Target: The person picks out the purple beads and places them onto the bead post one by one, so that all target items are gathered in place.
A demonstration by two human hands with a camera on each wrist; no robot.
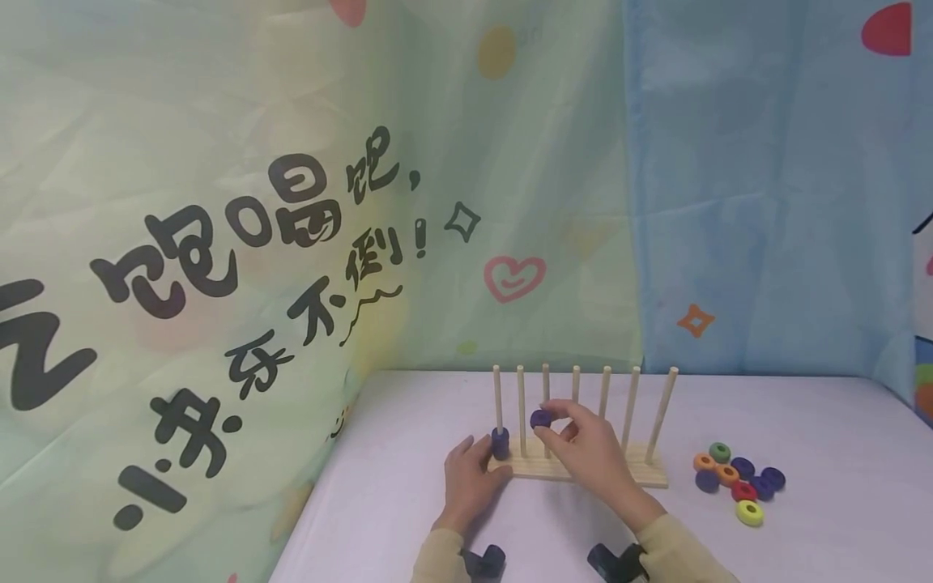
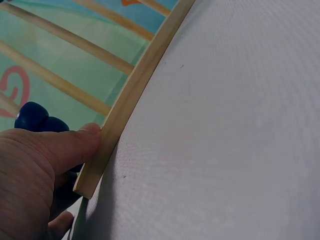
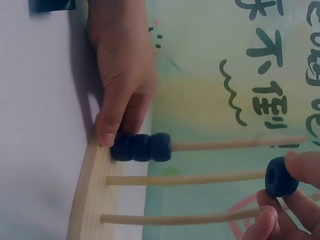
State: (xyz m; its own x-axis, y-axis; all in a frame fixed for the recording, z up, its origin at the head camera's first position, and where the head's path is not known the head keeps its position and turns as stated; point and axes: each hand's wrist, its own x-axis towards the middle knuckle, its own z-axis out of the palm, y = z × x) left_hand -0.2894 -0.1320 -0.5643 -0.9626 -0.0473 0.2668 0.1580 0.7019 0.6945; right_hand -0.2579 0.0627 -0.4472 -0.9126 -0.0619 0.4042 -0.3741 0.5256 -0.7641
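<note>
A wooden stand with several upright pegs rests on the table. Its left end is steadied by my left hand, the thumb on the front edge of the base and the fingers partly hidden behind it. Three dark blue beads are stacked on the leftmost peg, right beside that hand. Between thumb and fingertips my right hand pinches another dark blue bead, its hole showing in the right wrist view. This bead is held off the pegs, in front of the third peg from the left in the head view.
To the right of the stand lies a loose group of beads: dark blue ones, orange ones, a green one, a red one and a yellow one. Printed curtains hang behind the white table.
</note>
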